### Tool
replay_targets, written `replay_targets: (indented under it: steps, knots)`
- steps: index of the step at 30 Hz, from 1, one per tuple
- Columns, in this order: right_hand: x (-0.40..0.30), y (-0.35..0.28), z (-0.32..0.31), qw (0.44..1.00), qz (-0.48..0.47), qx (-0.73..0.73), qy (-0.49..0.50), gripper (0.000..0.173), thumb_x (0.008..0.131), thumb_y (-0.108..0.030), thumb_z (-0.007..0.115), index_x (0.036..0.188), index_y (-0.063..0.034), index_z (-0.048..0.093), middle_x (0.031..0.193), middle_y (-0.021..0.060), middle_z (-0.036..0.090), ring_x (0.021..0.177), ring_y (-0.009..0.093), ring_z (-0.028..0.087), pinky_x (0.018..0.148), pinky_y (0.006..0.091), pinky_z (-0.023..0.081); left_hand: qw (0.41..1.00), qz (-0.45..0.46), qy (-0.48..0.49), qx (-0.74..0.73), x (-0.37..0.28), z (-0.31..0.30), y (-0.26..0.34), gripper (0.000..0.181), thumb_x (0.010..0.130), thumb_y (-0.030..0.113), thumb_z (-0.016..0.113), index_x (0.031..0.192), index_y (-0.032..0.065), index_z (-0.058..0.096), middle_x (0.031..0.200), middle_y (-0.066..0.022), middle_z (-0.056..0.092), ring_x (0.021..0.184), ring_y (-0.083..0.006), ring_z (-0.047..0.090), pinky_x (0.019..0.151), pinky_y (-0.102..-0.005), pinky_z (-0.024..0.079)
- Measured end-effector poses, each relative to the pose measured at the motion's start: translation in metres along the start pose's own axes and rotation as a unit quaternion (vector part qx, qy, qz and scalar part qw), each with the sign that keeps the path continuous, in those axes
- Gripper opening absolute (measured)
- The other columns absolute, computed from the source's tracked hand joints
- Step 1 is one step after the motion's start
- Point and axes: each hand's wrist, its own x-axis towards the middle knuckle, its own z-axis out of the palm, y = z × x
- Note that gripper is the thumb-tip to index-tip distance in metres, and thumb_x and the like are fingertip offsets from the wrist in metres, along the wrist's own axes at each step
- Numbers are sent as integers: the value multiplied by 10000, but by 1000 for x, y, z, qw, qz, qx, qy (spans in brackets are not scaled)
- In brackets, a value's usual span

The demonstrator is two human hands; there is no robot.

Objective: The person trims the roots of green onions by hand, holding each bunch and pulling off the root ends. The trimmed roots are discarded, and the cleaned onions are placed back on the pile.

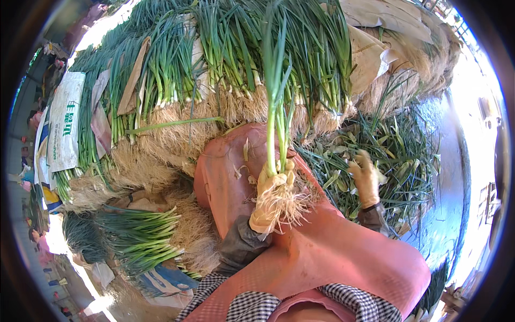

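My left hand [263, 197], in a pale yellow glove, is closed around a small bunch of green onions [270, 129]. The stalks stand up from the fist with their leaves pointing away from me. Below the fist hangs a tangle of pale roots [283, 207]. My right hand [365, 177], gloved too and blurred, is off to the right with its fingers apart. It is over a heap of stripped green leaves [386, 153]; whether it touches them I cannot tell. A pink apron [322, 241] covers my lap, with peeled scraps on it.
Rows of rooted green onions [241, 60] are stacked in front, with sacking [370, 60] between and over them. More bundles [145, 237] lie at lower left. A white printed sack [66, 124] covers part of the left end. A wet bluish surface [446, 189] runs along the right.
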Motion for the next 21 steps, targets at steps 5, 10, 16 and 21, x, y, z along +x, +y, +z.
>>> replay_targets:
  steps: [5, 10, 16, 21]
  knots:
    - [35, -160, 46, 787, -7, 480, -388, 443, 1041, -354, 464, 1329, -33, 561, 1085, 57, 690, 596, 62, 466, 566, 195, 384, 996, -59, 59, -14, -22, -6, -5, 166, 953, 151, 585, 1100, 86, 540, 1011, -93, 598, 739, -164, 598, 574, -253, 515]
    - [10, -176, 63, 896, 74, 362, -247, 347, 1044, -315, 472, 1040, -31, 672, 894, 48, 708, 592, 74, 566, 531, 195, 429, 996, -11, 83, 30, -17, -14, -2, 273, 1013, 337, 538, 1016, 65, 563, 785, -68, 603, 519, -143, 520, 466, -253, 467]
    - [9, -82, 5, 922, 103, 370, -37, 470, 1058, -413, 397, 1013, -50, 692, 514, -35, 498, 443, 41, 399, 433, 212, 300, 992, 20, 123, -15, -7, -26, -12, 317, 1001, 381, 546, 1009, 66, 580, 906, -102, 636, 680, -164, 615, 518, -250, 510]
    - [26, -129, 52, 560, 171, 647, -489, 530, 1078, -325, 374, 1442, 61, 368, 608, -107, 337, 474, -3, 293, 403, 168, 256, 968, -191, 17, -165, -15, -29, -12, 496, 1017, 524, 404, 913, 70, 574, 784, -119, 620, 498, -207, 559, 374, -306, 451]
